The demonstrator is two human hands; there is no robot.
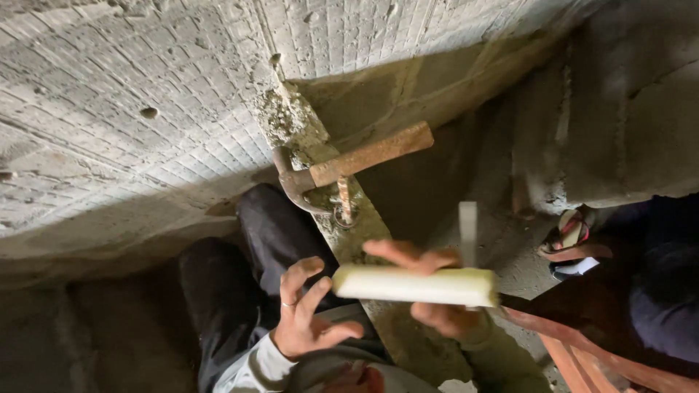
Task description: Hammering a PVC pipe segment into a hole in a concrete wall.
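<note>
My right hand [437, 291] has its grip closed on the pale block [415, 285], just below the rusty hammer [349, 166]. My left hand [306, 313] hovers spread, empty, beside the block's near end. I'd steady that end first.

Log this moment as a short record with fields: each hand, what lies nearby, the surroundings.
right hand: right hand holds a pale cream bar level, with a thin grey upright piece above it
left hand: left hand open, fingers spread, beside the bar's end, a ring on one finger
nearby: rusty claw hammer lying on a concrete ledge
surroundings: rough scored concrete wall
other person: a hand at the right edge
</note>
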